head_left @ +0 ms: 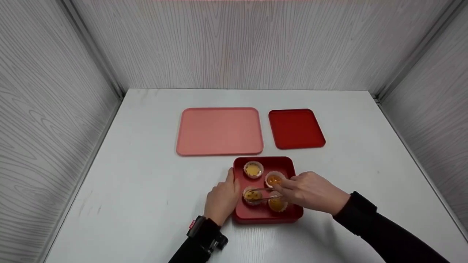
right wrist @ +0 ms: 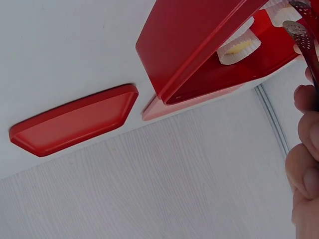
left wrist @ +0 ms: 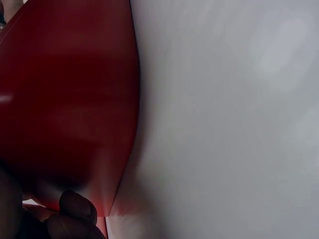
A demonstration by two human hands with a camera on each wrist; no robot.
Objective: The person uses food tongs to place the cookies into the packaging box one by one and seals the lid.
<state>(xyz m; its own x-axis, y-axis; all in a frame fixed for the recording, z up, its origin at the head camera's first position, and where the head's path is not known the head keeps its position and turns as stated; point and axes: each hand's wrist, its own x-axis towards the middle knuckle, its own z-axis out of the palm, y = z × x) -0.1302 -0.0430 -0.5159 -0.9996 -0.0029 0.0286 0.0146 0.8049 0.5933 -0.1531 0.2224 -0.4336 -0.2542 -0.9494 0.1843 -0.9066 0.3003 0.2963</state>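
Pink tray (head_left: 220, 132) at eleven o'clock, flat red tray (head_left: 297, 129) at one from the red box (head_left: 265, 218). The left hand (head_left: 221, 200) grips the box; the right hand (head_left: 310, 191) pinches tongs (right wrist: 302, 37) at its eight-o'clock tart (head_left: 251, 194), dark-flecked yellow.

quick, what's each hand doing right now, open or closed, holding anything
Left hand: closed on the left side of the box.
Right hand: closed, holding tongs, tips at a tart.

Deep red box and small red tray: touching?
Apart: head view shows a strip of white table between the small red tray and the deep red box.
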